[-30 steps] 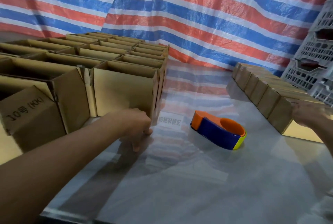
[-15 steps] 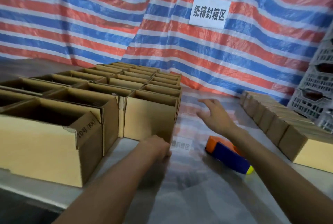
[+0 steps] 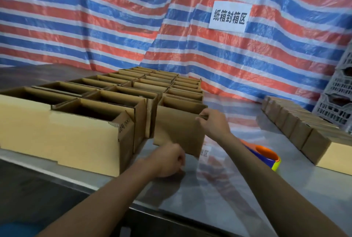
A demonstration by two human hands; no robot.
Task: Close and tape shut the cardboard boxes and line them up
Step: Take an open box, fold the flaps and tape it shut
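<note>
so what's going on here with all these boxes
A person is taking the nearest open brown cardboard box from the block of open boxes on the steel table. The right hand pinches its top right corner; the left hand is fisted at its base. The orange and blue tape dispenser lies untouched, near the row of closed boxes.

backdrop: a red, white and blue striped tarp (image 3: pixel 114 27) hanging across 9 to 3 o'clock
sign: a white paper sign (image 3: pixel 229 16) with black characters, fixed on the tarp at 1 o'clock
crates: pale lattice crates (image 3: pixel 341 103) stacked at 3 o'clock
tabletop (image 3: pixel 219 194): shiny grey metal
</note>
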